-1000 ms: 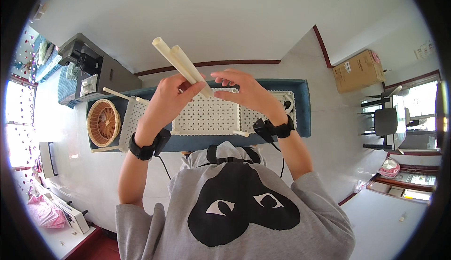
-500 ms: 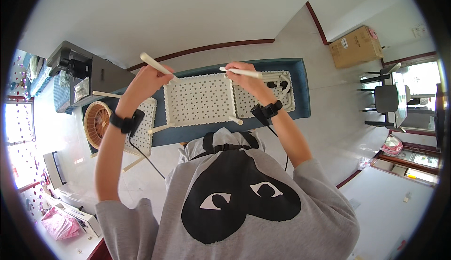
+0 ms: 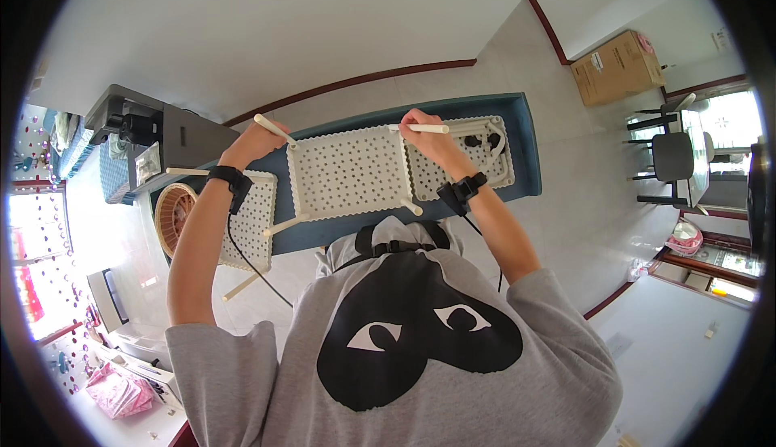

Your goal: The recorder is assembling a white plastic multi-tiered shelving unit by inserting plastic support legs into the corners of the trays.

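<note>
A cream perforated shelf tray (image 3: 349,174) lies in front of me, with short poles at its near left corner (image 3: 285,225) and near right corner (image 3: 412,207). My left hand (image 3: 249,146) is closed on a cream pole (image 3: 273,128) at the far left corner; that pole slants up and away. At the far right corner my right hand (image 3: 428,141) grips another cream pole (image 3: 430,128), which points toward the right. Whether these two poles sit fully in the corner sockets cannot be made out. A second perforated tray (image 3: 254,214) with poles sits to the left, partly behind my forearm.
All of this rests on a blue-green bench (image 3: 339,227). At its left end is a wicker basket (image 3: 175,212). On the right, a third tray (image 3: 508,174) holds loose poles and black casters (image 3: 477,140). Beyond stand a grey cabinet (image 3: 190,140) and a cardboard box (image 3: 618,67).
My left hand and its pole have come lower and nearer the tray's far left corner. The right hand keeps its grip at the far right corner. The whole view has shifted slightly.
</note>
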The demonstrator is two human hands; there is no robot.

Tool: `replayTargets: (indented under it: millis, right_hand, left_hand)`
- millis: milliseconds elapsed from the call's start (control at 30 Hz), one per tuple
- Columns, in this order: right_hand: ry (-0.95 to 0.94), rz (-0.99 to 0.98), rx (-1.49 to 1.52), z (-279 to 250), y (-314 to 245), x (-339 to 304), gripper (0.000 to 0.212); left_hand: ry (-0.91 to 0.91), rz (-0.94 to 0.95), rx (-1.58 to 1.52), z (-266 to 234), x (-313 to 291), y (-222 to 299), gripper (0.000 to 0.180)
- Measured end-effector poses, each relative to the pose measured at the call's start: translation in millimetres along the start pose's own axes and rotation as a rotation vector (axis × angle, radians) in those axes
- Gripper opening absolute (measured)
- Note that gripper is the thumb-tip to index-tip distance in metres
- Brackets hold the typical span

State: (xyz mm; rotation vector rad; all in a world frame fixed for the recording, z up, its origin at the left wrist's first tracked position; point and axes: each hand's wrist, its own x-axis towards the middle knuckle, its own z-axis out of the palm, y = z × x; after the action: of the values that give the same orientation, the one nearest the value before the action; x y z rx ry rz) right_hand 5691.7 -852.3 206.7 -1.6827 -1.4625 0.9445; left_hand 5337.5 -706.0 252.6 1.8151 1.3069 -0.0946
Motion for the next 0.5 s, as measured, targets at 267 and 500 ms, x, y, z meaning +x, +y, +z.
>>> replayTargets:
  millis: [267, 500]
  right_hand:
    - [-0.052, -0.022, -0.022, -9, -10, 2, 0.021]
    - [-0.065, -0.014, -0.025, -8, -15, 2, 0.021]
  left_hand:
    - [0.047, 0.136, 0.076, 11, -1, -15, 0.024]
    - [0.026, 0.081, -0.046, 11, -5, -18, 0.022]
